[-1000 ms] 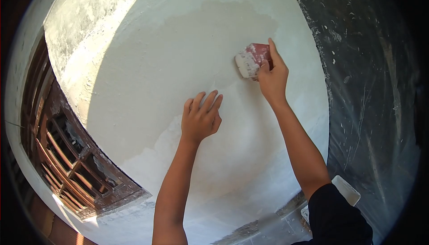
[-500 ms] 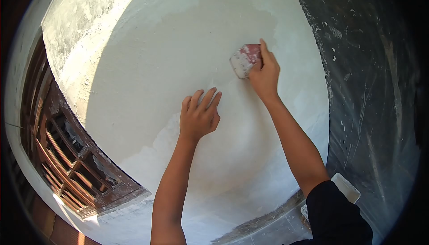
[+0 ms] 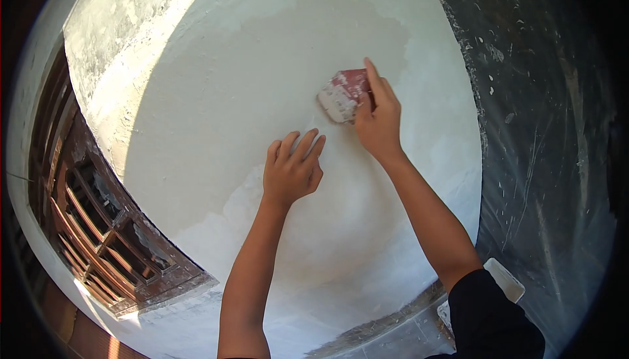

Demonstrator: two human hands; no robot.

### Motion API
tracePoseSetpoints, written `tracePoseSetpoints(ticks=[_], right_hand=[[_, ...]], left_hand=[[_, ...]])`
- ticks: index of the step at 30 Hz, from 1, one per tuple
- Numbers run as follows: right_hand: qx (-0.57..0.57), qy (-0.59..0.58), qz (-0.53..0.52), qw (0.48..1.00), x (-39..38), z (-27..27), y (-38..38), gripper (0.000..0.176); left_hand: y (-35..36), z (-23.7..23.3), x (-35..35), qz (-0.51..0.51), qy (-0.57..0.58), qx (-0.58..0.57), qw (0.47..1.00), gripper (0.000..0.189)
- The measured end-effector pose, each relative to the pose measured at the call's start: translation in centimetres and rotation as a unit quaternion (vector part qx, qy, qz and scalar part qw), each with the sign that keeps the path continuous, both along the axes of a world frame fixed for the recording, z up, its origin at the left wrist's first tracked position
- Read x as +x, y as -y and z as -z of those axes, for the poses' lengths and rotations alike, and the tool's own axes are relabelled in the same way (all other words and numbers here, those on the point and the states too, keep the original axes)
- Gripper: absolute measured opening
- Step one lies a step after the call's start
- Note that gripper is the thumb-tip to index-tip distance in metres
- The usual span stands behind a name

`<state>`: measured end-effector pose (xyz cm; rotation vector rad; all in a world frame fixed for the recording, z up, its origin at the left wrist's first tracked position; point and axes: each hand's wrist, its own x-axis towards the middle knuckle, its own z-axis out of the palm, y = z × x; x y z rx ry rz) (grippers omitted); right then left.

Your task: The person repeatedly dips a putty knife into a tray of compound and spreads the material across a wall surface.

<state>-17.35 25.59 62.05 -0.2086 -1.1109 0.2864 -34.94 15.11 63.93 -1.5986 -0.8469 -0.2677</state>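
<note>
My right hand [image 3: 382, 123] grips a red flat putty spreader [image 3: 345, 95] smeared with white, its index finger stretched along the edge. The spreader's pale lower-left end lies against the wall [image 3: 216, 110], over a darker, damp-looking grey patch. Lower and to the left, my left hand [image 3: 292, 169] rests with its fingers apart and nothing in it, apparently touching the wall. The palm sides of both hands are hidden.
A brown wooden window frame with slats [image 3: 114, 241] is on the left. Dark, white-spotted sheeting [image 3: 537, 130] hangs at the right. A white tub [image 3: 506, 279] stands low behind my right sleeve. Sunlight falls on the wall's upper left.
My right hand and the putty spreader have moved left and slightly down across the wall. My left hand has stayed in place.
</note>
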Motion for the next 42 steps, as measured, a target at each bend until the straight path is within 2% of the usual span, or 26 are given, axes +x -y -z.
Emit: tracePoseSetpoints(ticks=[1,2,4,5,6,8,10,12,14,16,17,18,20,22,24,26,27,28,31,32,34,35,36,38,40,42], right_hand=[[-0.003,0.054,-0.037,0.998,-0.6,-0.2,0.1,0.058],[-0.005,0.054,-0.037,0.998,-0.8,0.0,-0.8,0.058],[-0.099,-0.074,0.132,0.984,0.0,0.1,-2.6,0.057],[-0.166,-0.12,0.138,0.969,1.5,0.7,-2.7,0.055],[-0.174,-0.178,0.148,0.957,2.4,0.8,-2.6,0.054],[-0.121,-0.17,0.127,0.97,2.5,1.1,-1.7,0.054],[-0.028,-0.069,0.106,0.992,1.4,0.8,-0.7,0.055],[-0.016,0.035,-0.025,0.999,0.2,0.1,0.3,0.055],[-0.068,0.046,0.016,0.996,-0.4,0.4,-2.0,0.055],[-0.157,-0.103,0.09,0.978,1.0,0.3,-2.8,0.055],[-0.185,-0.156,0.055,0.969,1.7,0.8,-2.8,0.054],[-0.184,-0.156,0.056,0.969,1.6,1.0,-2.6,0.054],[-0.07,-0.095,0.024,0.993,0.6,1.1,-2.0,0.055],[-0.037,0.026,-0.036,0.998,-0.6,0.4,-0.7,0.057],[-0.06,0.03,0.04,0.997,-0.9,0.4,-1.8,0.057],[-0.144,-0.105,0.078,0.981,0.1,0.7,-2.7,0.057],[-0.145,-0.151,0.023,0.978,0.6,0.6,-2.4,0.057],[-0.143,-0.149,0.022,0.978,0.6,0.4,-1.9,0.057],[-0.013,0.021,-0.015,1.0,-0.9,-0.1,-0.5,0.056],[-0.013,0.021,-0.016,1.0,-1.1,0.0,-1.1,0.056],[-0.109,-0.051,0.092,0.988,-0.9,-0.2,-1.9,0.057],[-0.153,-0.101,0.082,0.98,-0.2,0.3,-2.1,0.057],[-0.152,-0.1,0.082,0.98,-0.3,0.3,-1.8,0.057],[-0.044,-0.097,0.017,0.994,-0.5,0.4,-1.0,0.057],[-0.008,0.033,-0.023,0.999,-1.5,0.1,0.0,0.057],[-0.05,0.007,0.058,0.997,-1.8,0.4,-1.4,0.056]], left_hand=[[0.1,0.0,0.1,-0.005,0.001,-0.004,1.0,0.047],[0.1,0.2,0.1,-0.005,0.001,-0.007,1.0,0.047],[0.0,0.1,-0.1,0.002,0.0,-0.001,1.0,0.047],[-0.1,0.1,-0.1,0.003,0.0,0.001,1.0,0.047],[-0.1,0.0,-0.1,0.004,-0.002,0.003,1.0,0.047],[-0.1,0.2,-0.1,0.004,-0.001,0.004,1.0,0.047],[-0.1,0.1,-0.1,-0.001,0.0,-0.001,1.0,0.046],[0.0,0.1,0.1,-0.001,0.001,-0.002,1.0,0.046],[0.1,0.0,0.1,-0.002,-0.001,-0.004,1.0,0.046],[-0.1,0.1,0.0,0.0,-0.005,0.004,1.0,0.047],[-0.1,0.1,-0.1,0.001,-0.004,0.005,1.0,0.047],[-0.1,0.1,-0.1,0.002,-0.003,0.002,1.0,0.047],[-0.1,0.1,-0.1,0.002,-0.003,-0.002,1.0,0.047],[0.1,0.1,0.1,0.0,0.002,-0.007,1.0,0.048],[0.0,0.1,0.0,0.001,0.001,-0.006,1.0,0.047],[0.0,0.1,-0.1,0.002,0.0,-0.005,1.0,0.047],[0.0,0.1,-0.1,0.003,-0.002,-0.001,1.0,0.047],[-0.1,0.1,-0.1,0.005,-0.004,0.002,1.0,0.047],[0.0,0.1,0.0,-0.002,-0.001,-0.004,1.0,0.047],[0.0,0.1,0.0,-0.004,-0.001,-0.005,1.0,0.047],[-0.1,0.1,-0.2,0.001,0.001,-0.004,1.0,0.047],[0.0,0.2,-0.2,-0.001,0.001,-0.004,1.0,0.047],[0.0,0.2,-0.2,-0.001,-0.001,-0.001,1.0,0.046],[-0.1,0.1,-0.1,0.001,-0.003,0.003,1.0,0.046],[0.0,0.1,0.0,-0.005,-0.001,-0.002,1.0,0.046],[0.0,0.2,0.0,-0.001,0.001,-0.003,1.0,0.046]])
